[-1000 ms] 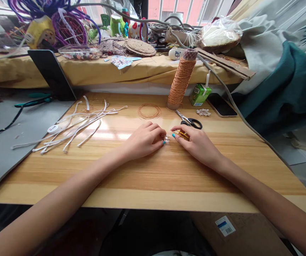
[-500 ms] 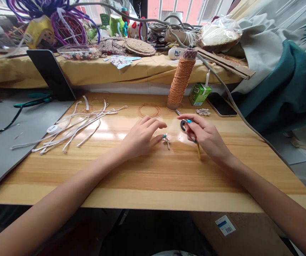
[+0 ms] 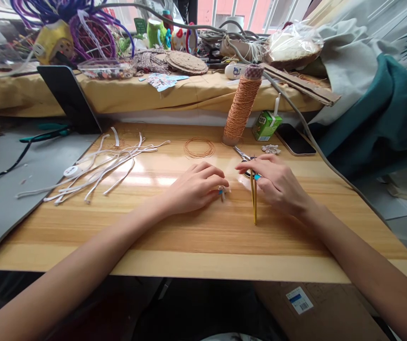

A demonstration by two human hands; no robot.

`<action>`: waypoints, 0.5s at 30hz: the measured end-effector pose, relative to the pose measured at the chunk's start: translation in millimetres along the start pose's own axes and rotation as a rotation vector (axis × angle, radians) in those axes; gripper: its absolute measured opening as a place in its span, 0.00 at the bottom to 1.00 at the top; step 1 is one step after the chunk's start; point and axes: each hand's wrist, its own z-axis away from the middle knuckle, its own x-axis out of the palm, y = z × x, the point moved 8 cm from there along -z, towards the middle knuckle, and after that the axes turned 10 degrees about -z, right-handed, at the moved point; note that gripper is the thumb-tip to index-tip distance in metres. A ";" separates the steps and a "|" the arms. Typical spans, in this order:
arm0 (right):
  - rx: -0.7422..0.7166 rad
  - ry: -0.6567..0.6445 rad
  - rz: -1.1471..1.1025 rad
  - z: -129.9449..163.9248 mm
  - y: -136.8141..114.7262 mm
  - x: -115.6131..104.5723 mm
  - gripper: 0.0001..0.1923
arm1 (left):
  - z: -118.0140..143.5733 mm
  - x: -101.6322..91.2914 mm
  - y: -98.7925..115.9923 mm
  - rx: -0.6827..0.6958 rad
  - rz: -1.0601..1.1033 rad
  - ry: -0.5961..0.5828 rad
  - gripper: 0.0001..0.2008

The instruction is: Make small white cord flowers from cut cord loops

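twine cone (image 3: 241,108), juice carton (image 3: 266,125), phone (image 3: 295,139), white strips (image 3: 107,163) on table (image 3: 189,237).

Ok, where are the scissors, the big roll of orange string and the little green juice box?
scissors (image 3: 242,153): head view, on the blades.
orange string roll (image 3: 241,106): head view, mid-spool.
juice box (image 3: 266,126): head view, front face.

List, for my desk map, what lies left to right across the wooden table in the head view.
White strips → coil of orange cord → left hand → yellow tweezers → right hand → phone.
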 end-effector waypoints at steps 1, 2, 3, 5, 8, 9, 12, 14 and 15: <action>0.000 0.005 0.036 0.3 2.6 -0.2 0.17 | 0.1 0.5 0.5 0.010 0.006 -0.004 0.10; 0.010 0.019 0.060 0.5 6.3 -0.8 0.17 | 0.1 1.0 0.8 0.018 0.010 -0.007 0.10; 0.016 0.033 0.078 0.7 9.9 -1.1 0.17 | 0.1 1.5 0.7 0.021 0.012 -0.009 0.09; -0.008 0.027 0.105 0.5 14.0 1.4 0.16 | -0.1 2.7 -0.3 0.016 0.010 -0.017 0.09; -0.062 -0.013 0.121 -0.2 15.0 7.3 0.08 | -0.6 4.2 -1.8 0.001 0.004 -0.039 0.08; -0.055 0.000 0.120 -0.5 15.5 6.8 0.05 | -0.6 4.4 -2.3 -0.005 0.007 -0.046 0.08; 0.077 0.108 0.037 0.1 20.1 -0.9 0.15 | -0.4 4.4 -2.3 -0.007 0.026 -0.058 0.08; 0.219 0.143 -0.140 2.5 24.7 -1.4 0.20 | -0.1 3.7 -1.4 0.004 0.034 -0.056 0.08; 0.286 0.137 -0.260 3.8 26.1 1.5 0.22 | 0.0 3.1 -0.9 0.012 0.032 -0.052 0.09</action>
